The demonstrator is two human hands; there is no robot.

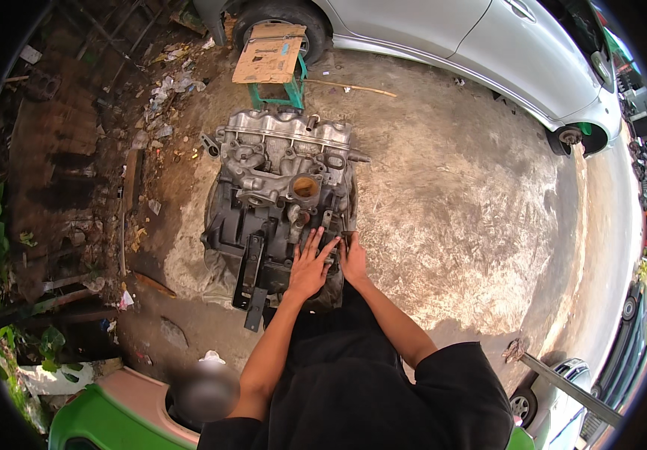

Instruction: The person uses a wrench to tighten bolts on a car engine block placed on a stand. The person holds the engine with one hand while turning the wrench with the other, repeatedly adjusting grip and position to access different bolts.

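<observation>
In front of me on the ground stands a car engine block (pixel 278 184) of grey metal with dark, greasy lower parts. A round opening with a brownish inside (pixel 305 187) faces up near its middle. My left hand (pixel 310 271) lies on the near side of the engine with its fingers spread. Close beside it, my right hand (pixel 352 261) is at the engine's near right edge, thumb and fingers pinched around a small dark part that is too small to name. A black metal bracket (pixel 252 262) sticks out toward me, left of my left hand.
A green stool (pixel 293 91) topped with cardboard (pixel 269 54) stands behind the engine. Beyond it is a silver car (pixel 413 30). Litter (pixel 169 90) and wood scraps lie on the left. A green and pink vehicle (pixel 124 405) is at the lower left; concrete floor (pixel 458 210) spreads to the right.
</observation>
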